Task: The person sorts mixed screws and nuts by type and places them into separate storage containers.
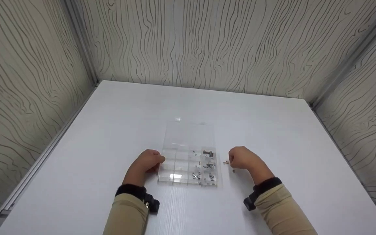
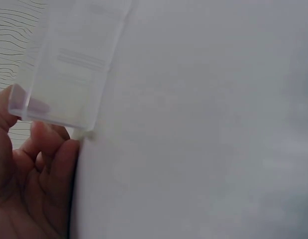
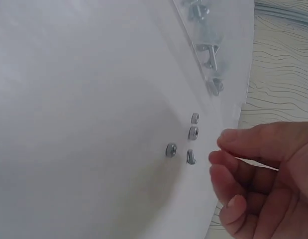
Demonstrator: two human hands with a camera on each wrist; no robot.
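A clear plastic compartment box (image 1: 175, 178) lies on the white table (image 1: 109, 130), its lid (image 1: 189, 132) folded open behind it. The right-hand compartments hold several screws and nuts (image 1: 208, 164). My left hand (image 1: 158, 161) holds the box's left edge. In the left wrist view its curled fingers (image 2: 49, 164) and thumb sit around the box's corner (image 2: 59, 84). My right hand (image 1: 231, 160) hovers just right of the box, loosely curled, with nothing visible between thumb and fingers (image 3: 228, 142). Several small loose nuts (image 3: 192, 133) lie on the table just beyond its fingertips.
Wood-grain panels (image 1: 207, 42) wall the table in on the left, back and right. Bare white tabletop (image 1: 289, 137) stretches around the box on all sides. Both wrists carry black camera straps (image 1: 266, 186).
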